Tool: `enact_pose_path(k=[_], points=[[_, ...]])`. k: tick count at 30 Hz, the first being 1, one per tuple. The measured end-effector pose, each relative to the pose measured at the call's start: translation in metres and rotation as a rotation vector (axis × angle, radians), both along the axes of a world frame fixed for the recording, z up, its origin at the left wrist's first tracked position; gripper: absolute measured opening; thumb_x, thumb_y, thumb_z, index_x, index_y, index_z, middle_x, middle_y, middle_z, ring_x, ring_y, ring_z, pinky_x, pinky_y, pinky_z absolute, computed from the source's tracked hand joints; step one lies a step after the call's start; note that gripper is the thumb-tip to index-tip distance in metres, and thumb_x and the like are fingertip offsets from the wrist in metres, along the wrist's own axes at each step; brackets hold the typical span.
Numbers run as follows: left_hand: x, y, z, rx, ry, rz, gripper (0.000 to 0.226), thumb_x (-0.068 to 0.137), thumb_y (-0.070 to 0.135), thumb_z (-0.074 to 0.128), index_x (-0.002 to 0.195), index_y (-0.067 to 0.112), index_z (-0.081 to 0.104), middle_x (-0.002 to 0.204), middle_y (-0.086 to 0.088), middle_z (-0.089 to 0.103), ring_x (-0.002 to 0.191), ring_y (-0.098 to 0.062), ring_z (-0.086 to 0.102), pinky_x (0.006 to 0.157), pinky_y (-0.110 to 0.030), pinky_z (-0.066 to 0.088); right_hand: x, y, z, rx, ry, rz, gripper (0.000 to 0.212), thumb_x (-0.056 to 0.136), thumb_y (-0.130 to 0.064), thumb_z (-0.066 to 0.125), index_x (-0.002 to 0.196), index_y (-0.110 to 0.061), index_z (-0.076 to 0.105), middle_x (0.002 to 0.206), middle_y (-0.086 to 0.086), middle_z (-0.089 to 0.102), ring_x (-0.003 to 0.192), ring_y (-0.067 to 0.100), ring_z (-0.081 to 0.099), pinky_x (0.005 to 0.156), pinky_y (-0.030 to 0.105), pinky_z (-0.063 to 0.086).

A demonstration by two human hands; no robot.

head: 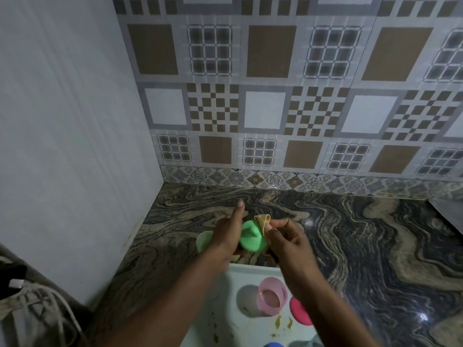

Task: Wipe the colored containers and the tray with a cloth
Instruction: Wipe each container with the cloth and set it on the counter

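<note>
My left hand (226, 232) grips a green container (252, 236) above the counter, index finger pointing up. Another green piece (203, 240), perhaps its lid, shows just left of that hand. My right hand (288, 237) pinches a small beige cloth (263, 221) against the green container's upper right side. Below them lies a pale tray (220, 316) with brownish stains. On it stand a pink container (271, 295) on its side, a dark pink lid (299, 311) partly behind my right forearm, and a blue piece (273, 344) at the bottom edge.
The swirled granite counter (375, 246) runs to a patterned tiled wall at the back and a plain wall (75, 146) at the left. A dark bag with white cords (30, 309) sits at the lower left. A metal edge (448, 216) shows at the far right.
</note>
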State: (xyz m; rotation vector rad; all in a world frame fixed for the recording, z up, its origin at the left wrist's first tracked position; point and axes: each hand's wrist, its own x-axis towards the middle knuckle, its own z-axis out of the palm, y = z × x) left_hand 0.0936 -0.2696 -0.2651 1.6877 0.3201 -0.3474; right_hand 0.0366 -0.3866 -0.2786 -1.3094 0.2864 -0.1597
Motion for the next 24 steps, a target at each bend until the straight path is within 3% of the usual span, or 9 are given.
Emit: enact_pose_path(k=[2, 5, 8, 10, 13, 15, 17, 20, 24], points=[[0.006, 0.003, 0.009, 0.019, -0.065, -0.037, 0.069, 0.087, 0.074, 0.048, 0.096, 0.01, 0.075, 0.098, -0.009, 0.075, 0.085, -0.024, 0.071, 0.073, -0.036, 0.058, 0.003, -0.01, 0.008, -0.041, -0.041, 0.104, 0.008, 0.097, -0.013, 0.061, 0.095, -0.005, 0.063, 0.082, 0.017, 0.069, 0.069, 0.025, 0.059, 0.055, 0.028, 0.048], [0.002, -0.008, 0.024, 0.146, -0.19, 0.243, 0.055, 0.102, 0.05, 0.043, 0.084, 0.001, 0.062, 0.108, -0.022, 0.068, 0.1, -0.036, 0.064, 0.083, -0.039, 0.048, -0.003, 0.016, 0.003, -0.027, -0.094, -0.053, 0.007, 0.098, -0.014, 0.06, 0.094, -0.009, 0.063, 0.078, 0.014, 0.067, 0.066, 0.021, 0.056, 0.055, 0.03, 0.047], [-0.012, -0.015, 0.025, 0.019, -0.126, 0.389, 0.055, 0.106, 0.043, 0.034, 0.114, -0.004, 0.061, 0.126, -0.025, 0.061, 0.114, -0.038, 0.058, 0.079, -0.031, 0.035, -0.012, 0.046, -0.015, 0.024, -0.135, -0.28, 0.007, 0.097, -0.017, 0.062, 0.091, -0.018, 0.064, 0.081, 0.019, 0.065, 0.07, 0.023, 0.055, 0.063, 0.04, 0.046], [-0.014, -0.014, 0.017, -0.025, -0.047, 0.329, 0.06, 0.103, 0.051, 0.036, 0.125, -0.001, 0.057, 0.125, -0.02, 0.063, 0.104, -0.034, 0.061, 0.075, -0.031, 0.037, -0.009, 0.039, -0.015, -0.005, -0.11, -0.291, 0.005, 0.097, -0.017, 0.063, 0.092, -0.016, 0.065, 0.086, 0.025, 0.067, 0.072, 0.025, 0.057, 0.064, 0.04, 0.047], [-0.001, -0.001, 0.003, -0.067, 0.024, 0.023, 0.068, 0.092, 0.071, 0.043, 0.112, 0.012, 0.07, 0.088, -0.008, 0.073, 0.065, -0.019, 0.064, 0.05, -0.027, 0.045, 0.003, 0.005, 0.0, -0.037, -0.058, -0.039, 0.013, 0.096, -0.013, 0.062, 0.099, -0.001, 0.062, 0.091, 0.029, 0.07, 0.074, 0.03, 0.064, 0.065, 0.039, 0.053], [0.006, 0.0, 0.003, -0.015, -0.048, 0.032, 0.061, 0.091, 0.068, 0.048, 0.099, 0.012, 0.072, 0.097, -0.012, 0.074, 0.078, -0.025, 0.069, 0.061, -0.034, 0.053, 0.004, 0.0, 0.009, -0.027, -0.078, 0.052, 0.015, 0.096, -0.01, 0.061, 0.102, 0.004, 0.059, 0.088, 0.027, 0.069, 0.072, 0.029, 0.063, 0.061, 0.033, 0.054], [0.006, -0.005, 0.01, 0.055, -0.144, 0.278, 0.054, 0.1, 0.054, 0.044, 0.092, 0.005, 0.067, 0.11, -0.022, 0.069, 0.097, -0.035, 0.066, 0.08, -0.04, 0.052, 0.002, 0.019, 0.006, -0.042, -0.129, -0.056, 0.012, 0.097, -0.009, 0.06, 0.1, 0.002, 0.059, 0.079, 0.019, 0.066, 0.064, 0.02, 0.056, 0.053, 0.029, 0.049], [-0.003, -0.017, 0.021, -0.031, -0.123, 0.476, 0.057, 0.107, 0.041, 0.034, 0.113, -0.007, 0.063, 0.125, -0.025, 0.062, 0.113, -0.038, 0.058, 0.078, -0.034, 0.036, -0.003, 0.051, -0.01, -0.048, -0.189, -0.312, 0.004, 0.097, -0.013, 0.062, 0.092, -0.011, 0.063, 0.083, 0.017, 0.069, 0.07, 0.024, 0.059, 0.063, 0.045, 0.052], [-0.004, -0.014, 0.009, -0.07, -0.049, 0.493, 0.055, 0.106, 0.043, 0.034, 0.115, -0.002, 0.065, 0.121, -0.02, 0.065, 0.092, -0.026, 0.055, 0.074, -0.03, 0.034, -0.004, 0.049, -0.015, -0.01, -0.199, -0.35, 0.003, 0.094, -0.012, 0.066, 0.091, -0.012, 0.067, 0.085, 0.015, 0.072, 0.073, 0.021, 0.063, 0.067, 0.044, 0.053]])
